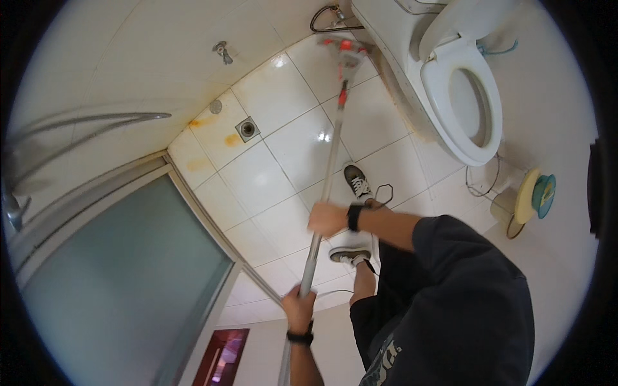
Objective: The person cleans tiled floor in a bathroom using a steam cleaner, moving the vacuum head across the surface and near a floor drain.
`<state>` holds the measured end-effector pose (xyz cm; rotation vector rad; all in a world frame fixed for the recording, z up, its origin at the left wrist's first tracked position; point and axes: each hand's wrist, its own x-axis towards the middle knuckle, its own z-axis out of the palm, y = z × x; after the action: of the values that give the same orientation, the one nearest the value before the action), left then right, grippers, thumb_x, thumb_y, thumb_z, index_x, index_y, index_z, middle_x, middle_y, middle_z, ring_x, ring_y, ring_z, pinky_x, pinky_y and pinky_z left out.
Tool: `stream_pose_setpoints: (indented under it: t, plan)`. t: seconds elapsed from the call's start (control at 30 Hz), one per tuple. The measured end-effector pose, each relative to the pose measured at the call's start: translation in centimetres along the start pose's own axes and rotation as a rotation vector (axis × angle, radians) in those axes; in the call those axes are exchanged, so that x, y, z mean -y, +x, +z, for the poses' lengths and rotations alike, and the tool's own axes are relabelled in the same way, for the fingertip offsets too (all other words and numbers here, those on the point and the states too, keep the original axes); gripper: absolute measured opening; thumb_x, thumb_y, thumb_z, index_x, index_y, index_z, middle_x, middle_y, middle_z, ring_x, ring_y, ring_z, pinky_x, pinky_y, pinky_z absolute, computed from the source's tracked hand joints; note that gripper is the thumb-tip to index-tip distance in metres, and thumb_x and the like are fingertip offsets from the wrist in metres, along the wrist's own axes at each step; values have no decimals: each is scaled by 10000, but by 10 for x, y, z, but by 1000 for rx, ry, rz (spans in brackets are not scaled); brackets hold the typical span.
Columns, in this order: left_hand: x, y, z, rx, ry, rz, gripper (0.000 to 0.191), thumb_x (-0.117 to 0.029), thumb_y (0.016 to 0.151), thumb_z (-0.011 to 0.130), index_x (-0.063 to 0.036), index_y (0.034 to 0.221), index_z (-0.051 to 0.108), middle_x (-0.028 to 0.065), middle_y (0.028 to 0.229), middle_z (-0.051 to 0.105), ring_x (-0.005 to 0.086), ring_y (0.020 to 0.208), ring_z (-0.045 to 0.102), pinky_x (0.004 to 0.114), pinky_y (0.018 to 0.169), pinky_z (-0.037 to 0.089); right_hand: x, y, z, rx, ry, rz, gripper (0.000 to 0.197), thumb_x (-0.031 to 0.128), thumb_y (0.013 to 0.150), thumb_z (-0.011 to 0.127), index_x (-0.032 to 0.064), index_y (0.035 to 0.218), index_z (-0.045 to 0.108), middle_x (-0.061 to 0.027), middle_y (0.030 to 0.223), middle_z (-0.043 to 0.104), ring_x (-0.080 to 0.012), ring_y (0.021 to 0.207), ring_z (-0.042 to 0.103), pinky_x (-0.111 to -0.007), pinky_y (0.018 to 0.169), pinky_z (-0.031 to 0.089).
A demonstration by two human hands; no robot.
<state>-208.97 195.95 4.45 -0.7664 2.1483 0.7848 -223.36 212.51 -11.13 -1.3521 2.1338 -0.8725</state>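
Observation:
A long-handled floor mop or squeegee slants across the view, its metal pole (333, 159) running from my hands toward the far corner. My right hand (328, 219) is wrapped around the middle of the pole. Lower down, my left hand (299, 306) closes on the grey grip (309, 275) near the pole's end. The tool's grey head with red parts (350, 55) is over the white floor tiles (299, 154), between the wall and the toilet's base. Blur hides its exact form and its contact with the floor.
A toilet (463, 106) with raised lid stands at right. Yellow-brown stains lie near a square floor drain (247, 129). A wall tap (223, 52) and a braided hose (321, 21) stick out from the wall. At left is a frosted glass door (130, 270). My shoes (356, 181) are beside the pole.

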Motion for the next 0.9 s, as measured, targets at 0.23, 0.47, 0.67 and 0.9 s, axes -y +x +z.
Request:
stream_pose_setpoints:
  t: [0.23,0.47,0.67,0.9]
  plan:
    - [-14,0,106,-41,-261,191,244,-227,706,565,-27,845,587,206,714,584,385,694,562,428,626,439,-23,-68,-11,285,-390,84,79,173,568,607,117,587,555,-28,599,537,-192,692,531,-325,730,345]
    - [171,-54,51,-313,-164,69,244,-207,695,631,-5,831,606,181,634,583,323,577,560,379,562,442,99,42,129,233,-441,-171,92,203,650,579,177,570,542,4,579,536,-170,645,531,-354,772,339]
    - [338,-199,23,-374,-369,-155,186,-59,649,623,63,787,598,133,532,495,130,509,440,290,494,391,292,84,265,276,-58,-318,82,169,574,564,114,520,537,-68,537,554,-265,549,568,-382,476,415]
    - [372,-293,32,-411,-605,-315,172,2,609,636,54,771,610,27,524,463,78,505,395,240,460,344,396,59,292,473,-60,-358,52,155,542,588,109,537,564,-70,567,565,-215,603,574,-313,571,412]
